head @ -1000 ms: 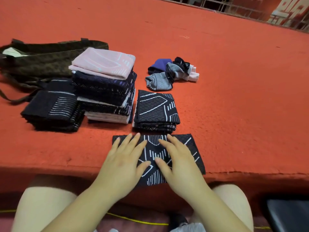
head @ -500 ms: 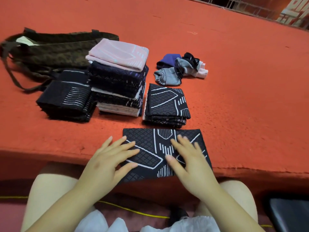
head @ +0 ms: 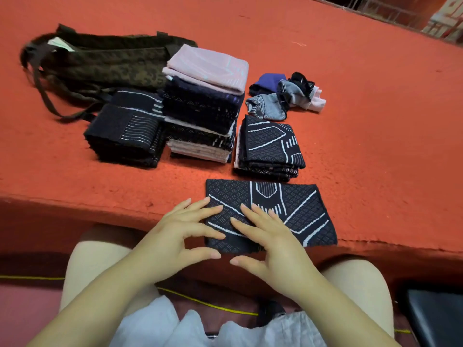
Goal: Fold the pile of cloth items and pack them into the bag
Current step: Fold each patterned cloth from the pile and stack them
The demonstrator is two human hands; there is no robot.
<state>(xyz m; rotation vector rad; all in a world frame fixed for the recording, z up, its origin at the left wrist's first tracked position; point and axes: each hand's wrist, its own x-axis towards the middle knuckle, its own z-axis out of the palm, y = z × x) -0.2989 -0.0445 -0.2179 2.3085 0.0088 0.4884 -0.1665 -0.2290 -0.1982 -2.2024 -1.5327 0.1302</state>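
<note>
Three folded stacks done; both hands, left and right, grip spread flat on half-folded cloth; loose pile and bag unpacked.

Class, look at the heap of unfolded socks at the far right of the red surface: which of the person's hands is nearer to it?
Right. The right hand lies on the patterned cloth, below the sock heap; the left hand sits further left, at the cloth's left edge.

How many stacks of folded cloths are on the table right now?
3: a low black stack by the bag, a tall stack topped in pink in the middle, and a short patterned stack right of it.
</note>
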